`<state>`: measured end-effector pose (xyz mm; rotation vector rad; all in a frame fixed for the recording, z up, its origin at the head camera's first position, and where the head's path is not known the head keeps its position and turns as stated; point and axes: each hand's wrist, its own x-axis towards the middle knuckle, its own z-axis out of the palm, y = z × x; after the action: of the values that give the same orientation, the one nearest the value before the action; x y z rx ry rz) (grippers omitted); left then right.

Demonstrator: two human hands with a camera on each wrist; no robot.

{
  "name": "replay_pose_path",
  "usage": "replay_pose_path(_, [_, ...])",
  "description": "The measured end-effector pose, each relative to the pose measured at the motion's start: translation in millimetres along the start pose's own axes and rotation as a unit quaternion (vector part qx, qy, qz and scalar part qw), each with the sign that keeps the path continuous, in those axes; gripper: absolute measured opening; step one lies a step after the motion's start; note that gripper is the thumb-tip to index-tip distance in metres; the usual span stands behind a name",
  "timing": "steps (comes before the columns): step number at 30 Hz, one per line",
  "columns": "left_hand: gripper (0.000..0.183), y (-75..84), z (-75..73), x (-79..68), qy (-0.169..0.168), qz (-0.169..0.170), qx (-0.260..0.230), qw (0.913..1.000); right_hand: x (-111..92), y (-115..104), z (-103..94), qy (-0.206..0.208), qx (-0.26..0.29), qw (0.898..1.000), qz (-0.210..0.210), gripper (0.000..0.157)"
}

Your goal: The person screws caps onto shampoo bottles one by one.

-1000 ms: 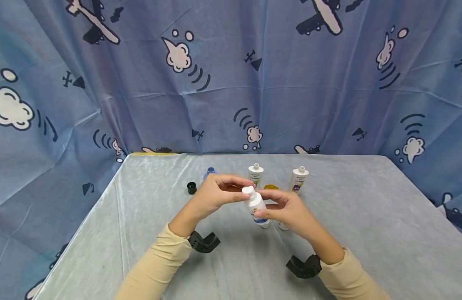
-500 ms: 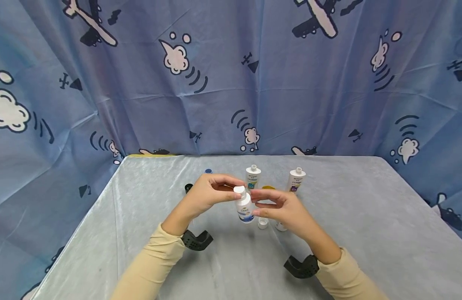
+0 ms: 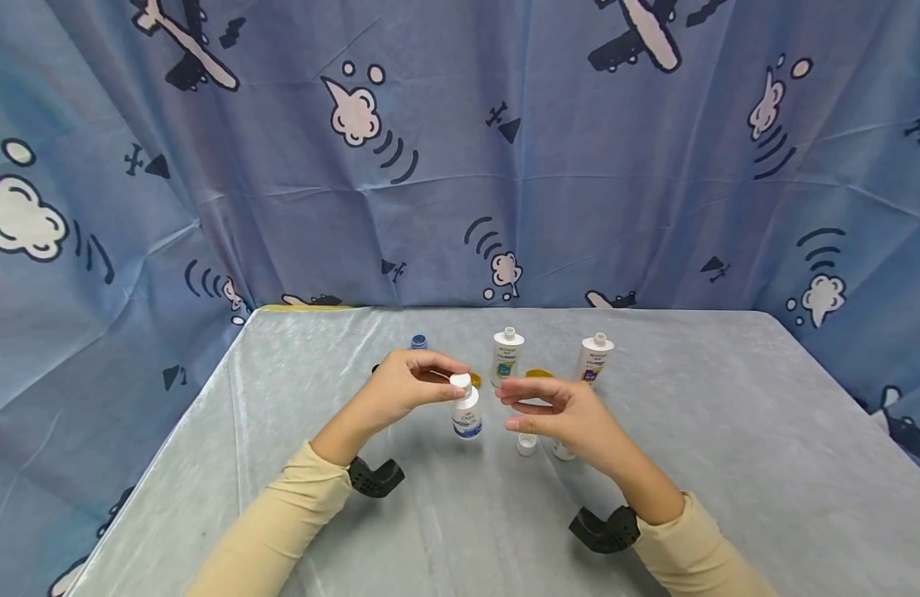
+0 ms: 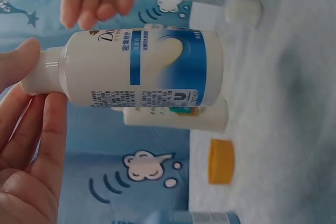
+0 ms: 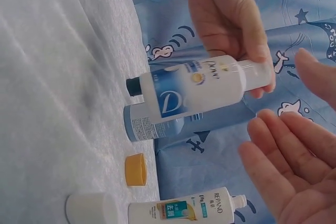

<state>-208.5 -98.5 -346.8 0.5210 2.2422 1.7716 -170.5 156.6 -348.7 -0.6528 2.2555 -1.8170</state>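
Note:
A white Dove bottle with a blue band (image 3: pixel 467 421) hangs upright above the table. My left hand (image 3: pixel 402 386) pinches it by its white cap (image 4: pixel 42 72) between thumb and fingers. The left wrist view shows its printed back label, the right wrist view its Dove front (image 5: pixel 205 87). Just to the right of the bottle, my right hand (image 3: pixel 557 410) is held in the air with fingers extended and thumb apart, touching nothing. A loose white cap (image 3: pixel 527 445) lies on the table below my right hand.
Two uncapped white bottles stand behind, one in the middle (image 3: pixel 507 356) and one to the right (image 3: pixel 595 358). A blue bottle (image 5: pixel 152 123), a black cap (image 5: pixel 134 86) and yellow caps (image 3: pixel 539 373) are on the grey cloth. A white round item (image 3: pixel 563 452) is partly hidden by my right hand.
My right hand has let go of the Dove bottle and stays in about the same place. The left hand has carried the bottle leftward, and it has swung from tilted to upright.

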Motion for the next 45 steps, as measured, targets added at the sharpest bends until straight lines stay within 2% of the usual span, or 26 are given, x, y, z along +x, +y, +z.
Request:
replay_pose_path(12, [0.034, -15.8, -8.8, -2.5, 0.041, -0.021, 0.015, 0.9989, -5, -1, -0.4, -0.020, 0.001, 1.000, 0.017, 0.052])
replay_pose_path(28, [0.037, -40.6, -16.5, -2.2, 0.061, -0.032, 0.025, 0.9973, -15, 3, 0.9, -0.027, 0.010, 0.999, 0.046, 0.053])
replay_pose_path(45, [0.038, -41.3, -13.8, -5.9, 0.059, -0.038, 0.020, 0.9973, -20, 1, 0.8, -0.017, 0.011, 0.998, 0.059, 0.050])
